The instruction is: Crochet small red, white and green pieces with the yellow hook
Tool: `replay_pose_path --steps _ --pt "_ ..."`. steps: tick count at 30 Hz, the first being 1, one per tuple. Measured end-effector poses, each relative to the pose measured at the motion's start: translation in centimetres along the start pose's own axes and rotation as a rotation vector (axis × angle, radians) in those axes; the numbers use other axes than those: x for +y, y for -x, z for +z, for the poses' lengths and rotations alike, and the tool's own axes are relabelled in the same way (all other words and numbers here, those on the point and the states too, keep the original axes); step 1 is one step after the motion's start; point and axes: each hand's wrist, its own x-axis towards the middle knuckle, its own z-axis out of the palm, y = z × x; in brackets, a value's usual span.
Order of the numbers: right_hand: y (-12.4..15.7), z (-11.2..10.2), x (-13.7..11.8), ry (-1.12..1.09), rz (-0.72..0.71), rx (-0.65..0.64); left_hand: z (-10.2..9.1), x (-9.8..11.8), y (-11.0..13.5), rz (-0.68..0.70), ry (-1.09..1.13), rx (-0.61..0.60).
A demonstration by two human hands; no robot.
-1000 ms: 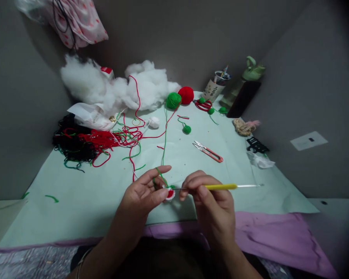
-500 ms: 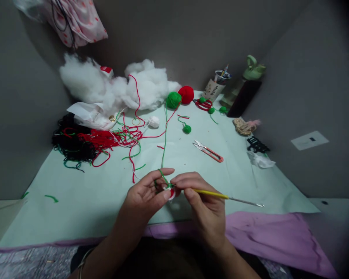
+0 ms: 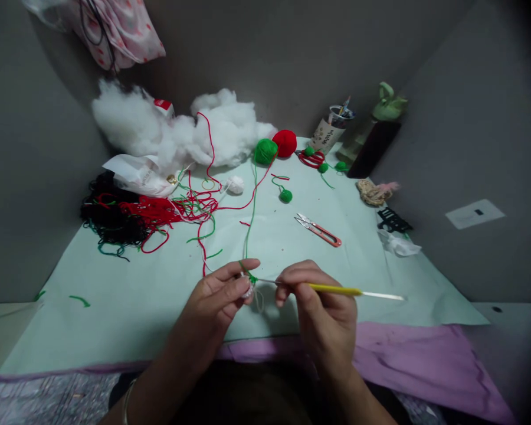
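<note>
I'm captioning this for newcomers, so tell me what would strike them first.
First comes the yellow hook in the right hand, low in the picture, its shaft reaching the small crocheted piece the left hand pinches. Then comes white fluff heaped at the back of the table, with a green yarn ball and a red yarn ball side by side near its right end.

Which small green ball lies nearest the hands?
The lone small ball in front of the red yarn ball; the other three sit farther back, near the pen cup.
</note>
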Motion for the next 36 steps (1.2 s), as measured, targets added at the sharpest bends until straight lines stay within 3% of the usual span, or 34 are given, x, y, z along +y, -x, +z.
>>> replay_pose_path --steps 2,7,12,19,24,28,36 --pt "-0.1 0.3 0.2 -0.103 0.064 -0.017 0.3 -0.2 0.1 0.043 -0.076 0.001" --pt "0.1 0.6 0.6 -0.032 0.055 -0.037 0.7 -0.7 0.6 0.094 -0.193 0.012" --pt "-0.1 0.5 0.7 -0.174 0.134 -0.016 0.8 -0.1 1.1 0.166 -0.297 0.050" --pt "-0.5 0.3 0.6 -0.393 0.249 -0.039 1.7 0.5 1.4 0.142 -0.318 0.137" --pt "-0.4 -0.2 0.1 -0.251 0.166 -0.105 1.4 0.5 1.2 0.148 -0.382 0.172" --pt "-0.3 -0.4 -0.3 -0.119 0.091 -0.136 0.6 0.6 0.8 0.192 -0.435 0.111" --pt "-0.7 -0.6 0.0 -0.198 0.108 -0.154 -0.2 0.5 0.5 0.233 -0.459 0.042"
